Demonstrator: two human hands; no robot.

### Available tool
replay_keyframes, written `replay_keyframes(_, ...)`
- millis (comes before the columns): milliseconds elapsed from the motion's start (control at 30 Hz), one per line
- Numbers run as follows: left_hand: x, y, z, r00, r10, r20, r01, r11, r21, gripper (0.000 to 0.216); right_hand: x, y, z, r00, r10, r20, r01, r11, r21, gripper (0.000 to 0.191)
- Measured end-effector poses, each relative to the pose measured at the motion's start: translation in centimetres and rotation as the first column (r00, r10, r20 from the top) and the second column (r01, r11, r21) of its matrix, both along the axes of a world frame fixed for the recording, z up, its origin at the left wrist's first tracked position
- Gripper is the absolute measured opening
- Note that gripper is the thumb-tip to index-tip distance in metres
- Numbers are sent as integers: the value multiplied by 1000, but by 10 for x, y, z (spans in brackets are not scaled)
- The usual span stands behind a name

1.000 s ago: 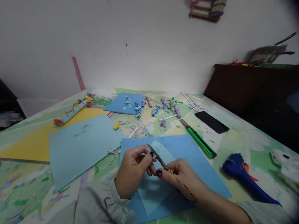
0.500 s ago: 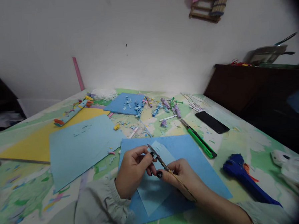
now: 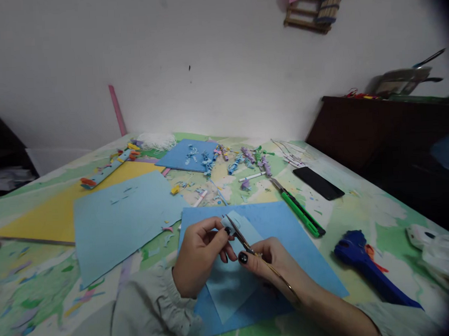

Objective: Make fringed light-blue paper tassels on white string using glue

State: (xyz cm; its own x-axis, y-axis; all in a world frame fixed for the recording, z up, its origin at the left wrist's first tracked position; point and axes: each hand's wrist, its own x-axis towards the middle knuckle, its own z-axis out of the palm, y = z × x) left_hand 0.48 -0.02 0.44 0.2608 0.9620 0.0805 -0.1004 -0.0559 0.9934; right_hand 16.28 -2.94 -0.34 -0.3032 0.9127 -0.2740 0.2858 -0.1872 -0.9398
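Observation:
My left hand [image 3: 199, 254] pinches the upper corner of a light blue paper piece [image 3: 230, 283]. My right hand [image 3: 274, 263] grips thin scissors [image 3: 241, 237], whose blades point up and left and meet the paper's top edge beside my left fingertips. The paper hangs just above a darker blue sheet [image 3: 280, 230] lying flat on the table. Both hands' fingers are closed.
A light blue sheet [image 3: 122, 218] lies over a yellow sheet [image 3: 42, 217] at left. A green utility knife [image 3: 298, 209], black phone [image 3: 317, 183] and blue glue gun [image 3: 369, 268] lie at right. Curled paper scraps [image 3: 231, 160] and a white marker [image 3: 252, 176] sit farther back. A dark cabinet [image 3: 376, 130] stands at right.
The scissors have slid slightly down and right along the paper's top edge, and a small flap of paper now stands up at the blades. My left hand holds still.

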Motion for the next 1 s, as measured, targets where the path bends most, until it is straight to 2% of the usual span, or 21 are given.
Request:
replay_keyframes(267, -1, -1, -1, 998, 41, -57, -39, 999, 37, 18, -1, -2, 3, 1000, -5, -15, 5, 1000, -30, 58)
replay_keyframes(433, 0, -1, -2, 996, 41, -79, -38, 998, 40, 19, 0, 0, -2, 1000, -11, -15, 12, 1000, 8, 59)
replay_keyframes(1000, -1, -1, -1, 999, 24, -41, -23, 999, 25, 17, -2, 2, -3, 998, -9, 61, 7, 999, 37, 59)
